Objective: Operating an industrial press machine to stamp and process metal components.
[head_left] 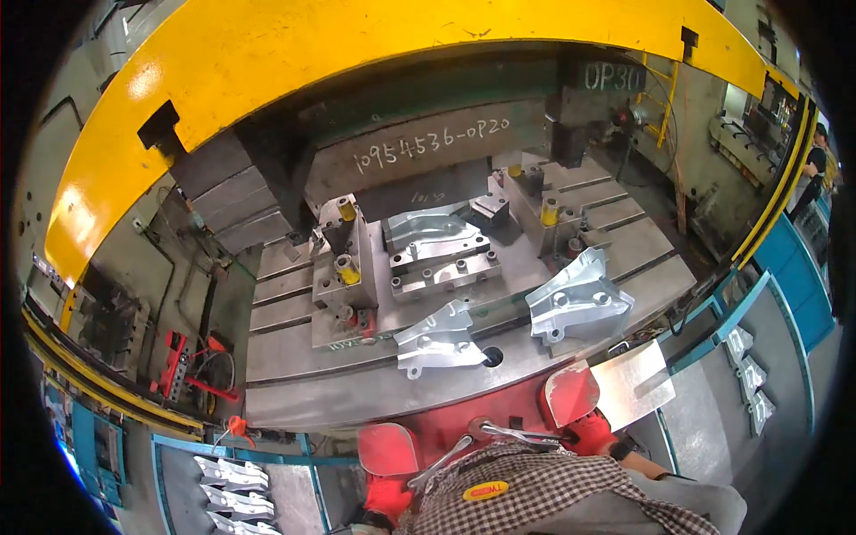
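My left hand [385, 497], in a red glove, reaches in under a rounded red cover [388, 448] at the near left. My right hand [590, 435], also red-gloved, is tucked just below a second worn red cover [572, 395]. The covers hide the fingers of both hands. Between them, two shiny wrench-like bars [526, 434] lie by the red stand [495, 415]. Ahead, a formed silver sheet-metal part [439, 341] rests on the press bed's front edge. A larger formed part [581, 308] lies to its right. Another sheet part [432, 234] sits on the lower die.
A yellow press frame [357, 53] arches overhead, with the upper die block [428, 147] raised above the bed. Yellow-topped guide posts [346, 267] flank the lower die. Formed parts lie on side tables at left [308, 499] and right [700, 423]. A person [813, 169] stands far right.
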`<state>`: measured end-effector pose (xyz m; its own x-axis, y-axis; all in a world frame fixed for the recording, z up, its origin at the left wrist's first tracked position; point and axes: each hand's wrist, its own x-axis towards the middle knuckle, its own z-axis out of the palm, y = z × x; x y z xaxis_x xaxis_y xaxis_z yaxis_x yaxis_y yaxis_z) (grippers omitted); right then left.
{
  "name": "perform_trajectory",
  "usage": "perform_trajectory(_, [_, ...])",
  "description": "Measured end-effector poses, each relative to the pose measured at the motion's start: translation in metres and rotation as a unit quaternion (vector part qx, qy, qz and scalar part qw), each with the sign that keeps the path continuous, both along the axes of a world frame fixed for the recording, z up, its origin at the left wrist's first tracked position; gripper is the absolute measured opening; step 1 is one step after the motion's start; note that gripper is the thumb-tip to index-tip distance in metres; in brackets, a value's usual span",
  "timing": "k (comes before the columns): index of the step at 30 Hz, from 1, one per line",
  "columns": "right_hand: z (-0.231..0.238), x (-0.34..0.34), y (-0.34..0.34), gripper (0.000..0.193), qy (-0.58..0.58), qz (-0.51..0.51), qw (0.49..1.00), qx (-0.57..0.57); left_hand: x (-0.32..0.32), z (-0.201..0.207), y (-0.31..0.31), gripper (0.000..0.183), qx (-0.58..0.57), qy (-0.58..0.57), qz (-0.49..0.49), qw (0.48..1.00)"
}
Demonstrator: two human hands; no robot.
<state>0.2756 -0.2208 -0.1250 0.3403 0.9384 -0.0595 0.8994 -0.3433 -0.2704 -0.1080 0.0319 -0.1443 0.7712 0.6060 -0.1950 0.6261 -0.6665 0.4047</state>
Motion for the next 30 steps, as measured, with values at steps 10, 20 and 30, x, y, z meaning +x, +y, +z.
perform_trajectory(10, [-0.027,0.015,0.013,0.030,0.092,0.001,0.988,-0.121,-0.005,-0.020,0.024,0.051,-0.111,0.127,-0.012,0.986])
perform_trajectory(20, [-0.023,0.013,0.015,0.029,0.059,0.019,0.994,-0.095,0.015,0.010,0.024,0.038,-0.032,0.018,-0.080,0.996])
perform_trajectory(30, [-0.016,0.009,0.017,0.035,0.029,0.030,0.994,-0.102,0.013,-0.002,0.025,0.035,-0.007,-0.088,-0.081,0.993])
